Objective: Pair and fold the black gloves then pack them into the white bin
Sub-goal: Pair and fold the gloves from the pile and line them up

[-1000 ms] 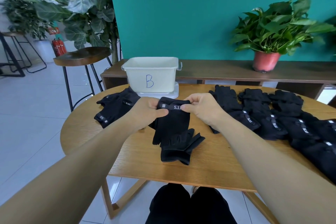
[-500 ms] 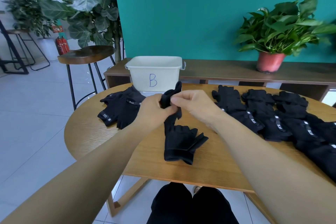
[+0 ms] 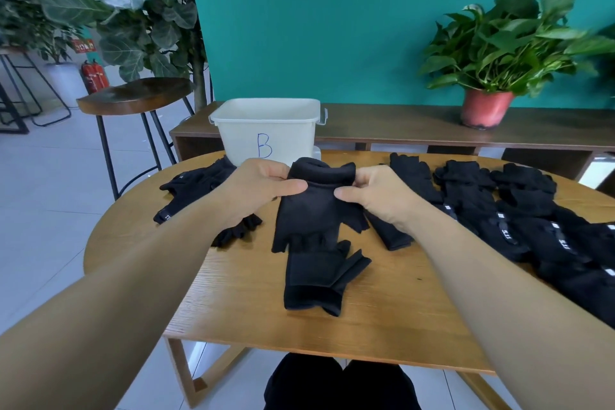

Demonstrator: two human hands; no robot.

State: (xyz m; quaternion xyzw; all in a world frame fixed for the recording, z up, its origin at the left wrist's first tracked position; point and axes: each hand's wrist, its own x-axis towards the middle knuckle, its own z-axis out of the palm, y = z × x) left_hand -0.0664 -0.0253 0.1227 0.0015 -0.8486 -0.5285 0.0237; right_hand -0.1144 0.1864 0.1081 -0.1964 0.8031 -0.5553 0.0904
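Note:
A black fingerless glove (image 3: 312, 210) hangs fingers-down above the round wooden table (image 3: 382, 309). My left hand (image 3: 256, 190) pinches its cuff on the left side and my right hand (image 3: 372, 193) pinches the cuff on the right. A second black glove (image 3: 319, 280) lies flat on the table just below it. The white bin (image 3: 266, 126) marked "B" stands at the table's far edge behind my hands. A small heap of black gloves (image 3: 193, 186) lies left of my left hand. Several more black gloves (image 3: 519, 210) lie in rows on the right.
A wooden stool (image 3: 136, 100) stands left of the table. A low wooden bench (image 3: 416, 130) runs along the teal wall and carries a potted plant (image 3: 489, 66). A large leafy plant (image 3: 109, 7) rises at the back left. My dark-trousered knees (image 3: 339, 383) show under the table's near edge.
The glove was held flat by its cuff, then bunched up between both hands. Now it hangs spread out again, plain side toward me, lifted slightly higher over the glove on the table.

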